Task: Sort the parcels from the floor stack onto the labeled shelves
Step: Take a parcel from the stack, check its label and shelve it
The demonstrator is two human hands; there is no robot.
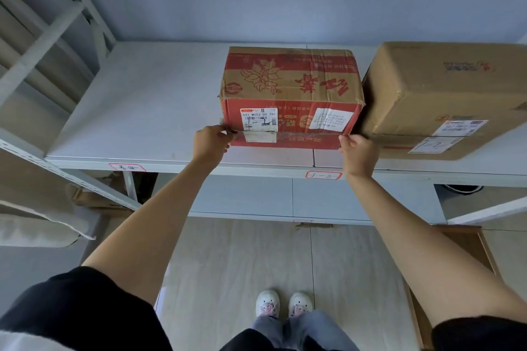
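Currently: red parcel (291,97) on shelf (142,111) above tag "1-2" (323,175), long axis 9-to-3. Left hand (209,142) pinching 7 o'clock corner; right hand (358,151) gripping 5 o'clock corner; equally near. Brown parcel (447,94) touching at 3.

On the shelf (137,111) ahead of me sits a printed box (291,94), with a plain box (445,97) just beside it on the right. My left hand (209,144) meets its near left corner, my right hand (360,152) its near right corner. A shelf label (323,175) sits on the front edge below.
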